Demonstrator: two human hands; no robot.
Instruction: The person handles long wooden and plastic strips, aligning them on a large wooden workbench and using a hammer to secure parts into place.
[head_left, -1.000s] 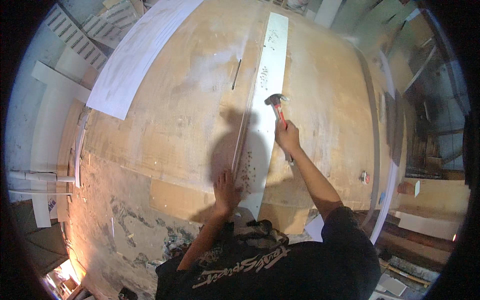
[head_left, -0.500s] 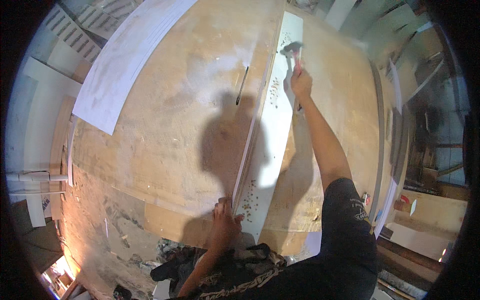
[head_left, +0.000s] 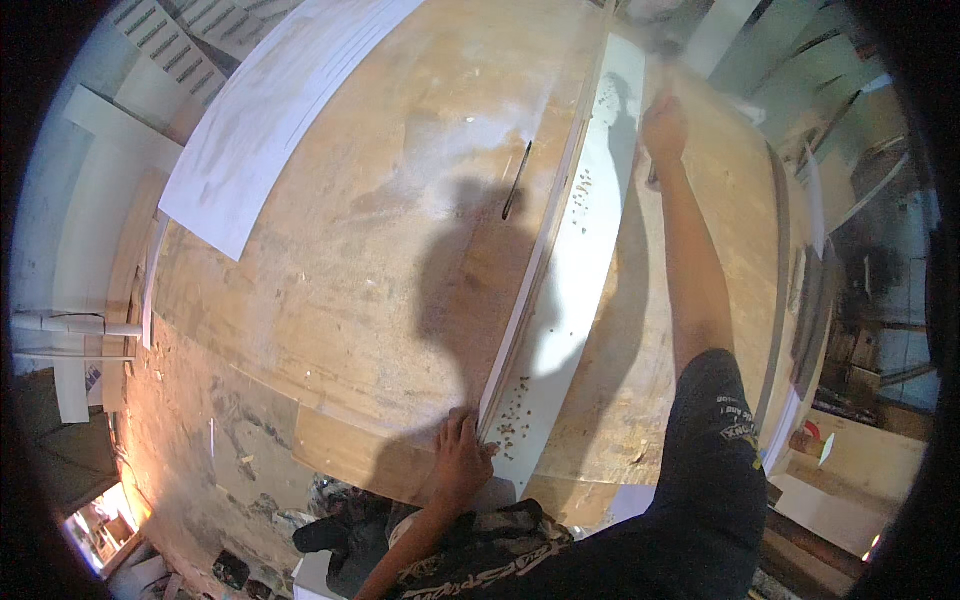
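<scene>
My right hand is closed around the handle of a hammer, whose head is smeared by motion near the far right of the white board. That long narrow board lies lengthwise on the worktop, scattered with small brown bits in several patches. Along its left side runs a thin, pale-edged wooden strip. At the near end of this strip, my left hand has its fingers curled over it. The right arm's shadow falls across the white board.
A thin dark pointed tool lies on the large wooden worktop left of the strip. A white sheet with lines along one edge covers the far left. Dark cloth-like material bunches below the near edge. Panels lean around the sides.
The hammer has risen from the far part of the white board and swung right, now blurred. The whole view has shifted a little. My left hand keeps its place on the strip's end.
</scene>
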